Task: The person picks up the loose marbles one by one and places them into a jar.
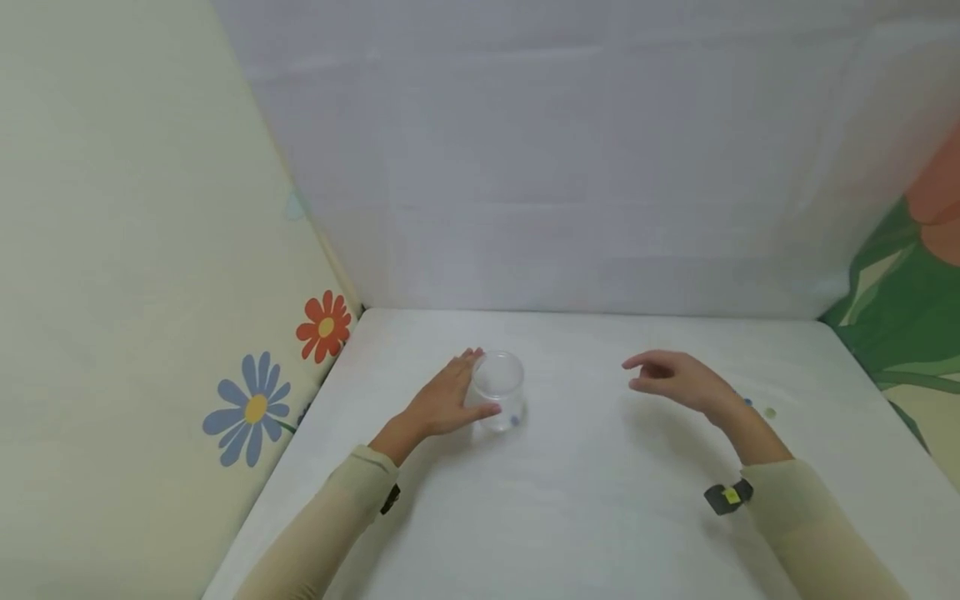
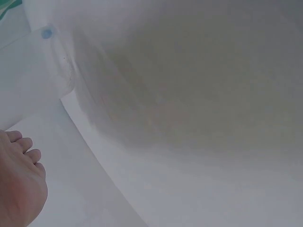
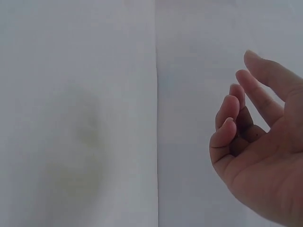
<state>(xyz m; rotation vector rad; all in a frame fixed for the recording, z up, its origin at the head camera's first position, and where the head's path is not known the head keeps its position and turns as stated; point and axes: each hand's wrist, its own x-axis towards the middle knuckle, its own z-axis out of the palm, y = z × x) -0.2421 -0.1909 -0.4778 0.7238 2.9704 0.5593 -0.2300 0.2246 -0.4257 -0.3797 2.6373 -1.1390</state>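
Observation:
A clear cup stands on the white table near the middle of the head view. My left hand grips its left side, thumb across the front and fingers toward the back rim. One small blue bead shows low in the cup; the left wrist view has the cup at upper left. Over the table to the right, my right hand is raised with nothing in it. The right wrist view shows its fingers loosely bent, thumb and index finger apart.
Beside the right wrist, a small blue bead and a light green bead lie on the table. A pale hanging cloth rises along the back edge, and a flower-printed wall borders the left side.

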